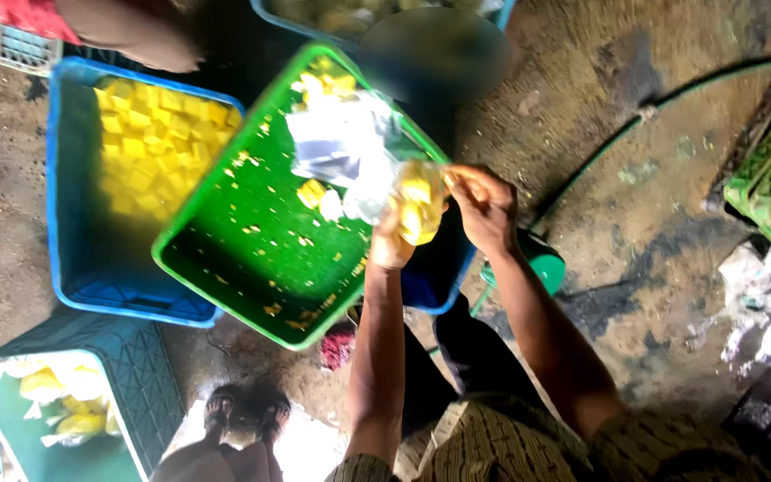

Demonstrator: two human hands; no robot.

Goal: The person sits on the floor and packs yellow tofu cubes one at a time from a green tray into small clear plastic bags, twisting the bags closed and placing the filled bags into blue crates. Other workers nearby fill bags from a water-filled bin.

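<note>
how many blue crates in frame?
3. One blue crate of yellow cubes at left; one mostly hidden under the green crate, by the left hand; one cut off at top. More may be hidden.

Left hand [392,245]: fingers hidden behind clear bag [417,207] of yellow pieces. Top-edge tub [296,20]: cut off by frame; contents blurred. Grey smudge [430,54] above green crate [225,259] corner: unidentifiable. Bottom-left tray [11,437]: cropped.

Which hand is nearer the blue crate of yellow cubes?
Left. The left hand holds the bag over the green crate beside the blue crate; the right hand is farther right.
</note>
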